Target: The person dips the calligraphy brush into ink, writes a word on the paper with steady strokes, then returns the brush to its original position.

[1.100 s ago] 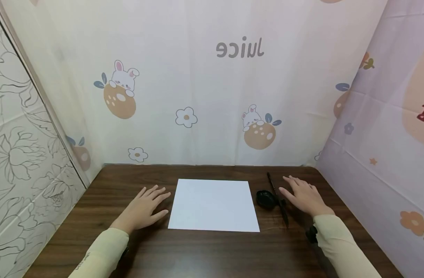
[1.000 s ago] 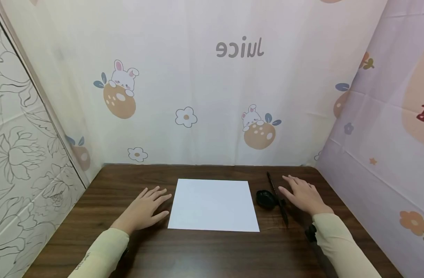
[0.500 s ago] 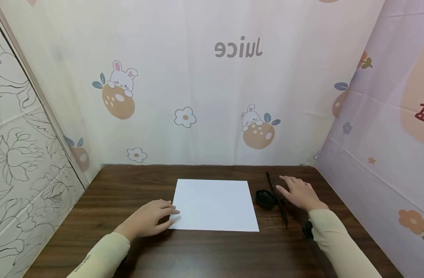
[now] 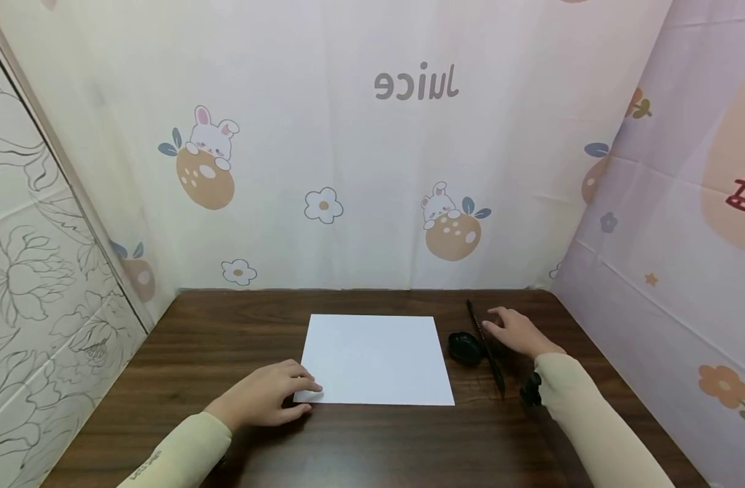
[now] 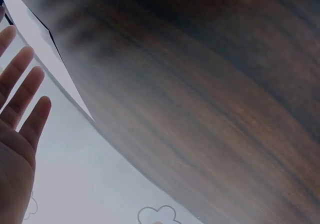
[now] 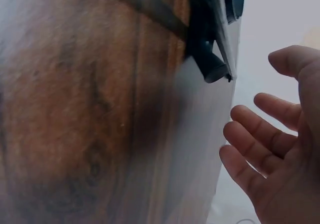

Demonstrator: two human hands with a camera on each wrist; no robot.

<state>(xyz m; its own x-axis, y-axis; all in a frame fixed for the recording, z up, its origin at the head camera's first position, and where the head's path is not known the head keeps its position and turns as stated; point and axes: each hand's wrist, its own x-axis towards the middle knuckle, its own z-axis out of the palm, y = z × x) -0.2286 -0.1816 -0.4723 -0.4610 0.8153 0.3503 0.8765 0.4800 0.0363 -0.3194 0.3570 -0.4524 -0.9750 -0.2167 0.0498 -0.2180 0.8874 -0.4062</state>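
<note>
The left hand (image 4: pixel 264 395), fingers relaxed, is over the near left corner of the white paper (image 4: pixel 375 359). The right hand (image 4: pixel 520 333), fingers loose, is just right of the black stick (image 4: pixel 496 373) and black dish (image 4: pixel 465 348).

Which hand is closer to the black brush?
Right. The right hand is just right of the black brush, not holding it. The left hand is far to its left, fingers over the near left corner of the white paper.
</note>
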